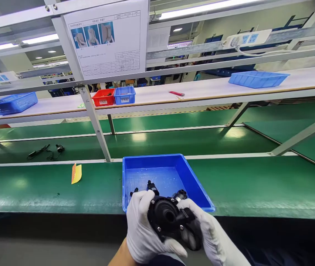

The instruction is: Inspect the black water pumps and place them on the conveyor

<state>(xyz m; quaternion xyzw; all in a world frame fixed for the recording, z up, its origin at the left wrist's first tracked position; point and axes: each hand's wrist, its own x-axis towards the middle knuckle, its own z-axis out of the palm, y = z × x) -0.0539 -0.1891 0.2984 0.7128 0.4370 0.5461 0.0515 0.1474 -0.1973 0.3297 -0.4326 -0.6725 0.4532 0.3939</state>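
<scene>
Both my hands wear white gloves and hold one black round plastic part (171, 221) with a dark central opening, low in the head view. My left hand (141, 229) wraps its left side with fingers curled under it. My right hand (210, 232) grips its right side. Just behind them stands a blue plastic tray (157, 162) on the green bench, holding a few small black parts (152, 186) near its front.
A yellow-and-red tag (76, 173) lies on the green mat to the left. A black cable with a small part (46, 150) rests on the conveyor belt. On the shelf behind sit red (103, 97) and blue bins (124, 95), a red pen (176, 93), other blue trays.
</scene>
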